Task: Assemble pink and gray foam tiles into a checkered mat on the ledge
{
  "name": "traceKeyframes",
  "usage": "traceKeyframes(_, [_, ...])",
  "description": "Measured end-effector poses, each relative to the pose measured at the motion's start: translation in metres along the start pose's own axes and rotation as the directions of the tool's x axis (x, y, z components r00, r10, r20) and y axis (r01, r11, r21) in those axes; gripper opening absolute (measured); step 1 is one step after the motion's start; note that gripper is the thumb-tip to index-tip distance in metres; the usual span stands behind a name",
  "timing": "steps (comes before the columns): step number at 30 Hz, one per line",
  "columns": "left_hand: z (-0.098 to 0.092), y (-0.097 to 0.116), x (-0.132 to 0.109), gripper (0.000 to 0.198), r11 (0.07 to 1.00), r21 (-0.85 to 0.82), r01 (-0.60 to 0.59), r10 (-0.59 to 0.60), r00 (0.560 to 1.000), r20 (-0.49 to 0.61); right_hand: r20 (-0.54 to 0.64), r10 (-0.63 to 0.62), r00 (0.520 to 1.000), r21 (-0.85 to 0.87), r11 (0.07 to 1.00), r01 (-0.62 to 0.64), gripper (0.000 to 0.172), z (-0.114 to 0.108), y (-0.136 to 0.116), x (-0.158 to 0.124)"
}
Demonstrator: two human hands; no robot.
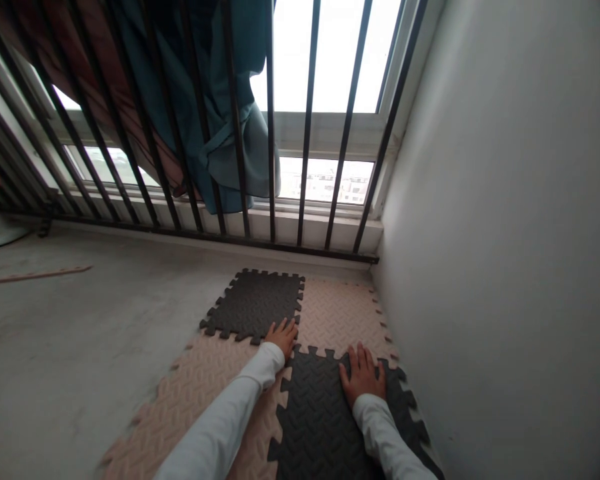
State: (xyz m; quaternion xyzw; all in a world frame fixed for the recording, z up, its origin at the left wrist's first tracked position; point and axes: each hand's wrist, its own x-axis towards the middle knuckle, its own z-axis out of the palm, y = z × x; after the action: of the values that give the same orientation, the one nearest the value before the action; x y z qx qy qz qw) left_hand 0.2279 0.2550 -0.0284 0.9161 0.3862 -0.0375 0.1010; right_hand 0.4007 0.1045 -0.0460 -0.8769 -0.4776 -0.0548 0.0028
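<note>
White sleeves (220, 427) run down both forearms to 4 interlocking foam tiles laid 2 by 2 on a concrete floor (80, 347). Each grip lies open and flat, fingers spread, clamped on nothing. The left hand (281, 337) rests at the near edge of 1 dark tile (253, 303), with 1 beige tile (195, 393) under the wrist. The right hand (363, 373) presses on the other dark tile (325, 427), at its far edge. The second beige tile (340, 313) lies just beyond that grip, towards 1 barred window (320, 80).
</note>
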Motion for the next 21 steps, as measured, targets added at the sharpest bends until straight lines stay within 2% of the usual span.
traceKeyframes(3, [0.015,-0.006,-0.006,0.052,0.998,0.020,-0.057,0.058,0.996,-0.067,-0.015,-0.014,1.000,0.004,1.000,0.014,0.052,-0.002,0.000,-0.001])
traceKeyframes(6, [0.022,-0.009,-0.007,0.056,0.998,0.031,-0.059,0.061,0.995,-0.083,-0.008,-0.008,1.000,-0.007,1.000,0.008,0.052,-0.001,0.000,-0.001])
traceKeyframes(14, [0.021,-0.006,0.001,0.060,0.999,0.003,0.049,-0.049,0.997,-0.066,-0.013,0.000,1.000,-0.028,1.000,0.000,0.052,0.003,0.000,0.000])
traceKeyframes(18, [0.021,0.003,-0.005,0.067,0.975,-0.006,0.223,-0.222,0.967,-0.127,-0.015,0.002,1.000,-0.027,1.000,-0.003,0.052,0.004,0.000,0.001])
traceKeyframes(21, [0.028,0.011,-0.021,0.071,0.916,-0.009,0.401,-0.393,0.891,-0.227,-0.010,0.008,1.000,-0.031,0.999,-0.009,0.052,0.005,0.000,0.002])
